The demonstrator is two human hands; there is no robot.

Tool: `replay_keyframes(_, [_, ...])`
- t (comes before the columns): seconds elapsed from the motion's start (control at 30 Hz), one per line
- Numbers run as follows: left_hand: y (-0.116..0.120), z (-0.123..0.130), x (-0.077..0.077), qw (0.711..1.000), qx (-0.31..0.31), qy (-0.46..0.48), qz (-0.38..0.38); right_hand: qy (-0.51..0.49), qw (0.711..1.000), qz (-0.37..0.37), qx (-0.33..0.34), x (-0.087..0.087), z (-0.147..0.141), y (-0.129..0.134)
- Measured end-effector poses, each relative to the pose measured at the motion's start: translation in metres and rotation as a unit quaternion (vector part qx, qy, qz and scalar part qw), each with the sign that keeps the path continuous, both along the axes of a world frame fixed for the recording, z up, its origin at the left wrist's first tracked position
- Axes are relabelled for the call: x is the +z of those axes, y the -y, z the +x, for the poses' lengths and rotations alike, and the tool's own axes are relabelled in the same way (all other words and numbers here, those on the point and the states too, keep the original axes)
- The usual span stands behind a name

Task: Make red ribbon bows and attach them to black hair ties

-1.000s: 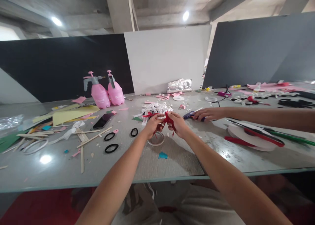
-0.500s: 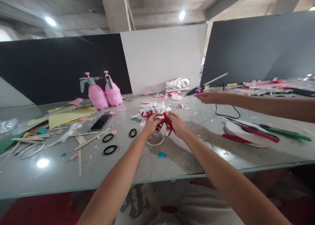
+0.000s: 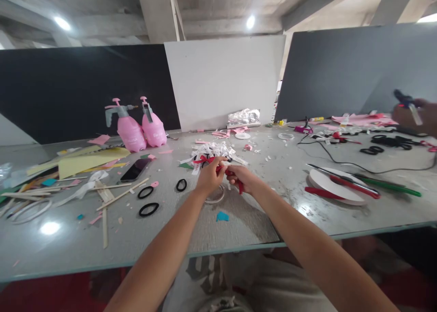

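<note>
My left hand (image 3: pixel 212 175) and my right hand (image 3: pixel 241 177) meet over the middle of the table, both closed on a red ribbon (image 3: pixel 241 187). One end of the ribbon hangs below the right fingers; the part between the fingers is mostly hidden. Just beneath them a clear ring (image 3: pixel 215 195) lies on the tabletop. Behind the hands is a heap of white ribbon scraps (image 3: pixel 215 150) with some red in it. A blue scrap (image 3: pixel 222 216) lies nearer the table edge.
Pink spray bottles (image 3: pixel 131 133), a phone (image 3: pixel 135 170), sticks and black bands (image 3: pixel 149 209) are on the left. At right are a white ribbon roll (image 3: pixel 336 186), scissors (image 3: pixel 389 184) and a cable. Another person's hand (image 3: pixel 411 116) holds a glue gun at far right.
The other person's hand has carried the glue gun from near the centre to the far right. My hands have drawn closer together, with the red ribbon now bunched smaller between them.
</note>
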State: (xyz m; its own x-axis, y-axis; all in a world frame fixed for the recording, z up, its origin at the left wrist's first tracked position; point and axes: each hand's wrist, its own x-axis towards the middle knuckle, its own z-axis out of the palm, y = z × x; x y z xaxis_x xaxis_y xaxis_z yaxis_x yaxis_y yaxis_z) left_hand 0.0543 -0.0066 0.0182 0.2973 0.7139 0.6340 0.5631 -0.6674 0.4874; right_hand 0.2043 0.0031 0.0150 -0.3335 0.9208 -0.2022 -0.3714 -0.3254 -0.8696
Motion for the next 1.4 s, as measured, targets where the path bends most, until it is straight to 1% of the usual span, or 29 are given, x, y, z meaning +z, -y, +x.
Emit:
replay_keyframes(0.13, [-0.004,0.003,-0.003,0.999,-0.005,0.05,-0.006,0.016,0.999,0.027,-0.008,0.001,0.0,0.002])
replay_keyframes(0.3, [-0.002,0.004,-0.001,0.996,0.004,0.08,-0.035,0.032,0.998,0.046,-0.014,0.003,-0.002,0.002])
replay_keyframes(0.43, [-0.005,0.004,-0.002,0.989,0.003,0.132,-0.065,0.03,0.998,0.054,-0.011,0.006,-0.001,0.004])
replay_keyframes(0.5, [-0.009,0.004,-0.004,0.986,0.012,0.15,-0.067,0.037,0.998,0.049,-0.006,0.007,-0.001,0.006])
replay_keyframes(0.6, [-0.014,0.002,-0.005,0.984,0.02,0.164,-0.061,0.057,0.998,0.036,-0.002,0.006,-0.003,0.008])
replay_keyframes(0.67, [-0.017,0.0,-0.006,0.981,0.014,0.18,-0.068,0.068,0.997,0.043,-0.007,0.002,-0.005,0.006])
replay_keyframes(0.73, [-0.019,-0.003,-0.006,0.973,0.013,0.214,-0.084,0.074,0.995,0.06,-0.038,-0.001,-0.006,0.003])
replay_keyframes(0.77, [-0.021,-0.004,-0.007,0.967,0.015,0.237,-0.094,0.077,0.993,0.065,-0.066,-0.002,-0.005,0.001])
replay_keyframes(0.87, [-0.029,-0.009,-0.008,0.933,0.03,0.335,-0.129,0.065,0.984,0.067,-0.15,-0.001,0.001,-0.008])
replay_keyframes(0.93, [-0.036,-0.015,-0.009,0.908,0.049,0.388,-0.15,0.034,0.981,0.069,-0.177,0.001,0.008,-0.012])
replay_keyframes(0.97, [-0.038,-0.019,-0.009,0.904,0.071,0.395,-0.15,0.016,0.981,0.076,-0.177,0.003,0.011,-0.014])
replay_keyframes(1.0, [-0.04,-0.022,-0.009,0.908,0.101,0.382,-0.14,0.0,0.982,0.084,-0.169,0.004,0.013,-0.014])
replay_keyframes(1.03, [-0.041,-0.026,-0.008,0.919,0.14,0.349,-0.12,-0.01,0.983,0.095,-0.157,0.006,0.015,-0.014])
replay_keyframes(1.1, [-0.039,-0.031,-0.006,0.939,0.227,0.25,-0.063,-0.018,0.984,0.122,-0.127,0.01,0.015,-0.01])
replay_keyframes(1.13, [-0.036,-0.032,-0.005,0.945,0.255,0.202,-0.033,-0.016,0.984,0.135,-0.113,0.011,0.015,-0.008])
replay_keyframes(1.17, [-0.033,-0.031,-0.003,0.951,0.262,0.164,-0.008,-0.013,0.984,0.149,-0.096,0.013,0.014,-0.005])
replay_keyframes(1.2, [-0.03,-0.03,-0.001,0.96,0.244,0.139,0.012,-0.009,0.984,0.163,-0.077,0.014,0.013,-0.002])
replay_keyframes(1.23, [-0.026,-0.027,0.002,0.971,0.203,0.125,0.023,-0.007,0.983,0.176,-0.055,0.015,0.012,0.0])
replay_keyframes(1.27, [-0.023,-0.024,0.003,0.982,0.147,0.118,0.024,-0.007,0.982,0.187,-0.034,0.016,0.012,0.003])
replay_keyframes(1.33, [-0.019,-0.017,0.006,0.991,0.033,0.127,-0.016,-0.011,0.979,0.203,-0.001,0.018,0.011,0.006])
replay_keyframes(1.37, [-0.017,-0.014,0.006,0.988,-0.007,0.143,-0.051,-0.014,0.978,0.208,0.006,0.018,0.012,0.006])
replay_keyframes(1.4, [-0.016,-0.012,0.005,0.982,-0.035,0.162,-0.091,-0.016,0.978,0.21,0.004,0.018,0.012,0.006])
